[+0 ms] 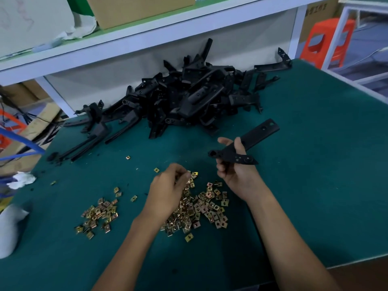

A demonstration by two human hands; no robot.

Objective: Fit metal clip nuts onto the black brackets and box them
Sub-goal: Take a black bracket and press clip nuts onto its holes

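My right hand [235, 175] grips a long black bracket [258, 135] near its forked end, holding it above the green table mat [315, 185]. My left hand [168, 190] hovers over the bigger heap of brass-coloured clip nuts [207, 206], its fingertips curled together at the heap's top; a nut seems pinched there, but blur hides it. A smaller heap of clip nuts [98, 215] lies to the left. The big pile of black brackets [189, 97] fills the back of the mat.
A white shelf frame [126, 45] runs above the bracket pile with a cardboard box [136, 7] on it. An orange stool [327, 40] stands beyond the right edge. White cloth [21, 179] and cables lie off the left edge.
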